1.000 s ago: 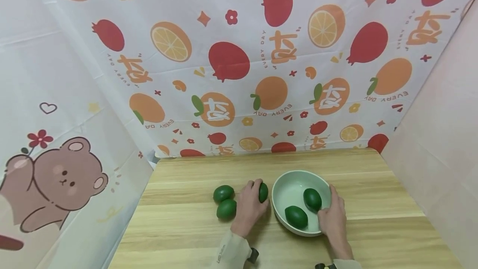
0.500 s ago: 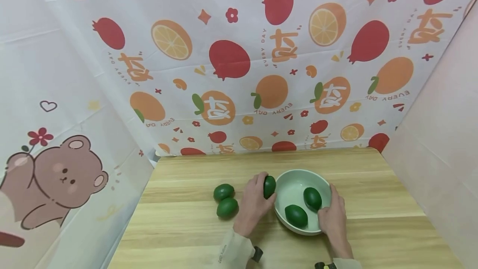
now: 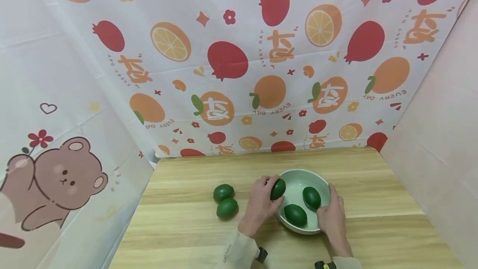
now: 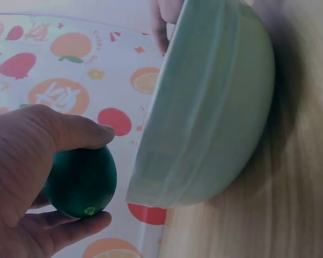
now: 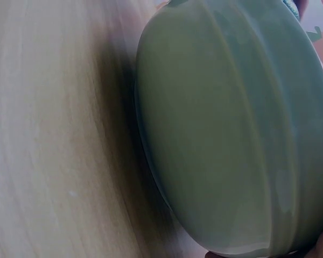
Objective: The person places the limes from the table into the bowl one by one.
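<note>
Plainly, lime (image 4: 82, 181) between left fingers (image 4: 82, 230)

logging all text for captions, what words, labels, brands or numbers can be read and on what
"EVERY DAY": repeated on the fruit-print wall cloth.
Orange and white characters there: too stylised to read.
Left sleeve lettering: too small to read.
Bowl: none visible.
</note>
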Action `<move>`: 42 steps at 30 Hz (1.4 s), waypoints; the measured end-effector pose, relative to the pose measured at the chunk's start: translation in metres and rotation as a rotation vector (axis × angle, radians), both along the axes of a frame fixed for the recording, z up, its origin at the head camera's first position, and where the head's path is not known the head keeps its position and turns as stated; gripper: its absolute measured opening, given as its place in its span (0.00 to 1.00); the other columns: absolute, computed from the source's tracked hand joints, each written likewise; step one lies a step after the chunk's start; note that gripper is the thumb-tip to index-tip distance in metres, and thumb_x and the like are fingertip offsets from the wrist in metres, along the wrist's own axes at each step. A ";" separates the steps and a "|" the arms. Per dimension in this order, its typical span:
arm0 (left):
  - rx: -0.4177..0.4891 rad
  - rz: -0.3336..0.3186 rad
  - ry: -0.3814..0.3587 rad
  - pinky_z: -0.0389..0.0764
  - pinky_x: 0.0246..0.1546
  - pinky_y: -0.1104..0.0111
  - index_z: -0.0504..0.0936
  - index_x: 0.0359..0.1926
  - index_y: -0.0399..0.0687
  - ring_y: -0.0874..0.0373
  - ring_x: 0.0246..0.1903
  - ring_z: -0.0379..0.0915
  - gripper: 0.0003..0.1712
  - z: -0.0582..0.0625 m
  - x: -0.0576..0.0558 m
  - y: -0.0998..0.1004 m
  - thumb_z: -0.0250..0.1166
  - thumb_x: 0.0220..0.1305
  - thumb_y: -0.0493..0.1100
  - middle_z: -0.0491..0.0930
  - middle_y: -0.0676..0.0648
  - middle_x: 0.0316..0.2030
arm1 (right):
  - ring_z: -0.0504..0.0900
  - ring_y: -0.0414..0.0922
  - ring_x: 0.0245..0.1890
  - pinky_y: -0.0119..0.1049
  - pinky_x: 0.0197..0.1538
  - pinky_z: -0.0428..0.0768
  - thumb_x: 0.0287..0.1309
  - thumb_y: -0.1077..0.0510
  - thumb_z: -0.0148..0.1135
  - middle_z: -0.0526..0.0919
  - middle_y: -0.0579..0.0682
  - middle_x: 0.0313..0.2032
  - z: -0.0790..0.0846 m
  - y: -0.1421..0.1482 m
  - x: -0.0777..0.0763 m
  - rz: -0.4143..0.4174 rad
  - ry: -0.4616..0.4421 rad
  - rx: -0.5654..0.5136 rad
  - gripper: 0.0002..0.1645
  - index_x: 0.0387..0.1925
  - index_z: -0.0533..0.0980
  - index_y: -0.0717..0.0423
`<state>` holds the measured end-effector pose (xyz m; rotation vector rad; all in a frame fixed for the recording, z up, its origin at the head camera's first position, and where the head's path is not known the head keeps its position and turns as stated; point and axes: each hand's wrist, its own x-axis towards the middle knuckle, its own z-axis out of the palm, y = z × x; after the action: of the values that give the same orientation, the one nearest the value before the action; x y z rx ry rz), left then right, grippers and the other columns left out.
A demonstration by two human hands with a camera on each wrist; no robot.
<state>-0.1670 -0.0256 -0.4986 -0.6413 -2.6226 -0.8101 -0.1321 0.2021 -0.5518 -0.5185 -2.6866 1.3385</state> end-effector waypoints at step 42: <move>-0.171 -0.059 -0.120 0.76 0.51 0.58 0.73 0.66 0.57 0.55 0.54 0.77 0.33 -0.027 0.002 0.019 0.72 0.61 0.52 0.78 0.48 0.59 | 0.63 0.70 0.69 0.67 0.71 0.63 0.54 0.73 0.42 0.55 0.73 0.72 -0.001 0.000 -0.002 -0.007 0.001 0.027 0.53 0.81 0.41 0.56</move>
<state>-0.1651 -0.0062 -0.5257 -0.7404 -2.8162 -0.6647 -0.1336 0.2025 -0.5524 -0.5241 -2.6961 1.2983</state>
